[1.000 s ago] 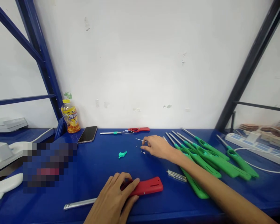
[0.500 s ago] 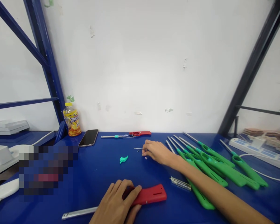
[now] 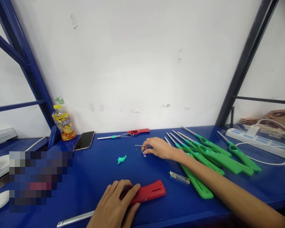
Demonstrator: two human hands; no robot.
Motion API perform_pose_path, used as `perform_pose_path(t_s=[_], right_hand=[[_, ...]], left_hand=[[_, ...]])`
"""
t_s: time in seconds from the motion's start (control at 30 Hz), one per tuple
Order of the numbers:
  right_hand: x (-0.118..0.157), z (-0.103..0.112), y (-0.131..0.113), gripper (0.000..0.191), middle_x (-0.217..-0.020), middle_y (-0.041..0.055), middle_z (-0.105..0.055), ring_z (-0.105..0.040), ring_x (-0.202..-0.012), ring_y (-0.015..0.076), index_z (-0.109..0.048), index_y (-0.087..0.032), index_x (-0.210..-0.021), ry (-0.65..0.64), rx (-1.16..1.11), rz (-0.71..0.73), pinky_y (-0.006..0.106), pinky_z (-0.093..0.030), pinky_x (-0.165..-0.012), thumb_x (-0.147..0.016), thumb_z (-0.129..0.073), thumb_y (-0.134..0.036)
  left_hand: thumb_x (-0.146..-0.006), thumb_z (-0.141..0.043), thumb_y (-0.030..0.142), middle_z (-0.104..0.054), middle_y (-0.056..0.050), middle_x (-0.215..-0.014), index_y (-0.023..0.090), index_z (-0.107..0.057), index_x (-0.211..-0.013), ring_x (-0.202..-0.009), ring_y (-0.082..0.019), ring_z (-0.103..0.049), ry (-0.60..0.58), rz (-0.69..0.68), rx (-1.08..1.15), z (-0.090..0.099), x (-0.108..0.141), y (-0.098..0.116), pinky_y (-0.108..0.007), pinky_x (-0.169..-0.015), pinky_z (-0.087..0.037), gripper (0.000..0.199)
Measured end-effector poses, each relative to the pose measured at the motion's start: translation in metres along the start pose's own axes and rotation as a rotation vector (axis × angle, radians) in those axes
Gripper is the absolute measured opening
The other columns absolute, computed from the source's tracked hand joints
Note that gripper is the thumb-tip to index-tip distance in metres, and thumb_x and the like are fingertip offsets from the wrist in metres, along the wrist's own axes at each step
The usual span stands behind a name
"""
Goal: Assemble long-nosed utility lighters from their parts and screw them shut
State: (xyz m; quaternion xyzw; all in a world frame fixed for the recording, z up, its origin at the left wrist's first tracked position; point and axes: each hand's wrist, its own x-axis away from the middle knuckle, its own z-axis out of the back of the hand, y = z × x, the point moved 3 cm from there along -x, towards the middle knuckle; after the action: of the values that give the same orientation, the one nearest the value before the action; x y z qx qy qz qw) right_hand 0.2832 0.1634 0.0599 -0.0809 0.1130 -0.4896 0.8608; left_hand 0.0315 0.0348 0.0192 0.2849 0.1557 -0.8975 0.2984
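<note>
My left hand (image 3: 117, 201) is wrapped round a red lighter handle (image 3: 154, 191) at the front of the blue table, and a metal tube (image 3: 76, 218) sticks out on its left side. Farther back, my right hand (image 3: 155, 148) pinches a thin metal rod (image 3: 140, 145) just above the tabletop. Tiny parts lie beside its fingertips, among them a small pale piece (image 3: 144, 155). A teal plastic piece (image 3: 122, 159) rests to the left. Between my hands and the green lighters lies a clear part with a metal tip (image 3: 179, 177).
Several green lighters (image 3: 209, 150) fan out at the right, partly under my right forearm. A red lighter (image 3: 139, 131), a phone (image 3: 84, 141) and a yellow-capped bottle (image 3: 64, 123) line the back. Another person's hand (image 3: 283, 117) shows beyond the power strip (image 3: 258, 139).
The view has shifted slightly to the right. Another person's hand has come into view at the far right. Both my hands keep nearly the same places and grips.
</note>
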Motion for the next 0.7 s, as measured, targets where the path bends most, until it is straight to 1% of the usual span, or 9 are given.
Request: perform_pose_path(t_s=[0.2, 0.33, 0.43, 0.5, 0.57, 0.6, 0.63, 0.67, 0.7], right_hand=[[0.0, -0.005, 0.001, 0.025, -0.119, 0.0073, -0.072, -0.072, -0.103, 0.0221, -0.07, -0.017, -0.119, 0.026, -0.064, -0.025, 0.044, -0.061, -0.091, -0.104, -0.068, -0.037], [0.006, 0.009, -0.004, 0.022, -0.105, 0.0043, -0.074, -0.072, -0.092, 0.0194, -0.071, -0.016, -0.11, 0.065, -0.179, -0.011, 0.041, -0.061, -0.087, -0.105, -0.067, -0.037], [0.013, 0.027, -0.012, 0.014, -0.093, 0.0023, -0.077, -0.073, -0.087, 0.0175, -0.072, -0.017, -0.104, 0.122, -0.3, 0.017, 0.034, -0.057, -0.084, -0.106, -0.061, -0.025], [0.023, 0.039, -0.02, 0.017, -0.09, 0.0022, -0.079, -0.073, -0.086, 0.017, -0.073, -0.02, -0.112, 0.173, -0.371, 0.017, 0.03, -0.053, -0.08, -0.105, -0.058, -0.02], [0.039, 0.048, -0.034, 0.023, -0.094, 0.0022, -0.081, -0.072, -0.085, 0.0173, -0.073, -0.023, -0.123, 0.228, -0.415, 0.002, 0.028, -0.051, -0.075, -0.104, -0.061, -0.025], [0.049, 0.051, -0.043, 0.024, -0.099, 0.0017, -0.081, -0.071, -0.083, 0.0171, -0.075, -0.026, -0.125, 0.262, -0.423, -0.008, 0.028, -0.049, -0.072, -0.101, -0.067, -0.03], [0.06, 0.052, -0.052, 0.023, -0.107, 0.0013, -0.08, -0.07, -0.086, 0.0169, -0.077, -0.029, -0.122, 0.294, -0.429, -0.019, 0.028, -0.049, -0.073, -0.101, -0.069, -0.034], [0.072, 0.05, -0.061, 0.017, -0.108, 0.0, -0.08, -0.069, -0.089, 0.0164, -0.08, -0.03, -0.113, 0.339, -0.436, -0.033, 0.028, -0.048, -0.077, -0.103, -0.068, -0.036], [0.084, 0.047, -0.069, 0.014, -0.1, -0.0017, -0.08, -0.068, -0.084, 0.0155, -0.082, -0.03, -0.102, 0.399, -0.463, -0.054, 0.027, -0.048, -0.075, -0.102, -0.069, -0.037]], left_hand=[[-0.111, -0.045, 0.035, -0.075, -0.005, -0.115, 0.028, -0.065, -0.136, -0.096, -0.024, -0.077, -0.025, 0.0, 0.004, 0.0, -0.002, 0.001, -0.039, -0.082, -0.068, 0.032], [-0.111, -0.047, 0.034, -0.074, -0.005, -0.119, 0.029, -0.063, -0.138, -0.1, -0.024, -0.077, -0.045, 0.025, 0.025, -0.001, -0.003, 0.001, -0.04, -0.085, -0.068, 0.032], [-0.109, -0.049, 0.031, -0.074, -0.005, -0.124, 0.028, -0.061, -0.14, -0.103, -0.025, -0.075, -0.077, 0.027, 0.051, -0.001, 0.0, -0.002, -0.038, -0.086, -0.067, 0.033], [-0.109, -0.048, 0.028, -0.074, -0.005, -0.125, 0.028, -0.06, -0.141, -0.104, -0.025, -0.074, -0.091, 0.015, 0.062, 0.001, 0.002, -0.004, -0.039, -0.086, -0.067, 0.035], [-0.109, -0.046, 0.025, -0.073, -0.005, -0.125, 0.029, -0.058, -0.144, -0.103, -0.025, -0.074, -0.106, 0.026, 0.079, 0.003, 0.004, -0.005, -0.039, -0.085, -0.066, 0.038], [-0.108, -0.046, 0.023, -0.072, -0.005, -0.126, 0.03, -0.057, -0.146, -0.102, -0.025, -0.073, -0.121, 0.041, 0.094, 0.004, 0.005, -0.006, -0.038, -0.084, -0.066, 0.04], [-0.108, -0.047, 0.022, -0.072, -0.005, -0.127, 0.033, -0.056, -0.147, -0.102, -0.025, -0.072, -0.137, 0.061, 0.114, 0.005, 0.005, -0.006, -0.038, -0.084, -0.065, 0.042], [-0.107, -0.048, 0.021, -0.071, -0.004, -0.128, 0.035, -0.056, -0.147, -0.103, -0.024, -0.071, -0.149, 0.079, 0.134, 0.005, 0.005, -0.006, -0.037, -0.084, -0.064, 0.043], [-0.106, -0.049, 0.021, -0.07, -0.004, -0.129, 0.037, -0.056, -0.147, -0.104, -0.024, -0.07, -0.159, 0.092, 0.154, 0.005, 0.005, -0.006, -0.037, -0.085, -0.064, 0.044]])
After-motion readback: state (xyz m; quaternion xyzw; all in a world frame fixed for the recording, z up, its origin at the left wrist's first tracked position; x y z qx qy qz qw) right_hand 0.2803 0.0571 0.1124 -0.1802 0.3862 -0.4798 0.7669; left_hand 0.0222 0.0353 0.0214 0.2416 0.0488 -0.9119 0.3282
